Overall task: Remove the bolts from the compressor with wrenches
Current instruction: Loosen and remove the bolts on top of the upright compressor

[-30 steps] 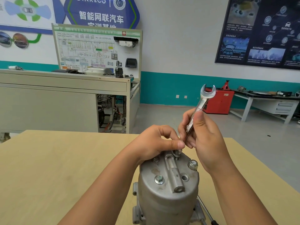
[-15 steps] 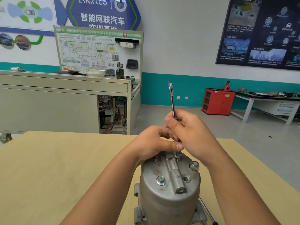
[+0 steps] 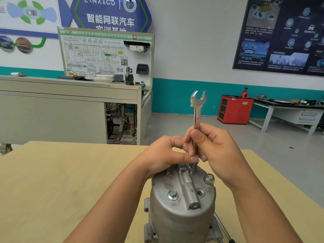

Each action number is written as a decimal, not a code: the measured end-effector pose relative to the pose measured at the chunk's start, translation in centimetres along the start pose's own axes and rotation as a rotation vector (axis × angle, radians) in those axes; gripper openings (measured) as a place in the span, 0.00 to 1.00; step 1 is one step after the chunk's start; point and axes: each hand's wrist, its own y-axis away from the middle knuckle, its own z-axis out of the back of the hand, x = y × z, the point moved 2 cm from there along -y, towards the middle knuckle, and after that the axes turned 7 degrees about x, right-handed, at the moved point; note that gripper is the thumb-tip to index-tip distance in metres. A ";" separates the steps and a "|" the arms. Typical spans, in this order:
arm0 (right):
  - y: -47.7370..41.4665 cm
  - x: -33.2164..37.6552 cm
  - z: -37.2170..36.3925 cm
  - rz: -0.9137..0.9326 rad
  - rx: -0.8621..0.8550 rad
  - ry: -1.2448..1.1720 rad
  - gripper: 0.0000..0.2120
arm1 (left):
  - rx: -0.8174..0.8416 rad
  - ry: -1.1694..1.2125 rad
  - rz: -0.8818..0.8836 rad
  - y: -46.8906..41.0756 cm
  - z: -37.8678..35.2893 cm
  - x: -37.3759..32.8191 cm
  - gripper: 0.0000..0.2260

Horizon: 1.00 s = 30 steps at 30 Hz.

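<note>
Gripping the wrench point(image 3: 197, 111), the fingers point(image 3: 201, 135) of the right hand point(image 3: 215, 149) curl tight around its lower half. Its open end sticks straight up above the compressor point(image 3: 182, 207). The left hand point(image 3: 164, 155) seems to pinch the wrench's bottom tip, right where it sits on a raised bolt point(image 3: 192, 168) at the far edge of the compressor top. Another bolt point(image 3: 173, 194) sits on the near side. The compressor stands on the worktop point(image 3: 52, 181). I think the wrench could slip off the bolt if it tips. Then the loose bolt could fall and roll away.
</note>
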 end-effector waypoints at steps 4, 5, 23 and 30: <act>0.4 -0.2 0.4 -0.026 0.037 -0.056 0.16 | 0.035 -0.024 -0.015 -0.1 0.1 -0.3 0.13; 0.6 -0.3 0.4 -0.024 0.044 -0.076 0.17 | 0.032 -0.023 -0.004 -0.1 0.0 -0.3 0.08; 0.5 -1.1 1.4 0.018 -0.307 -0.239 0.11 | 0.208 -0.275 0.161 0.1 -0.1 -0.5 0.11; 3.2 -1.4 2.0 0.068 -0.484 -0.438 0.11 | 0.115 -0.222 0.095 0.1 0.0 -0.3 0.07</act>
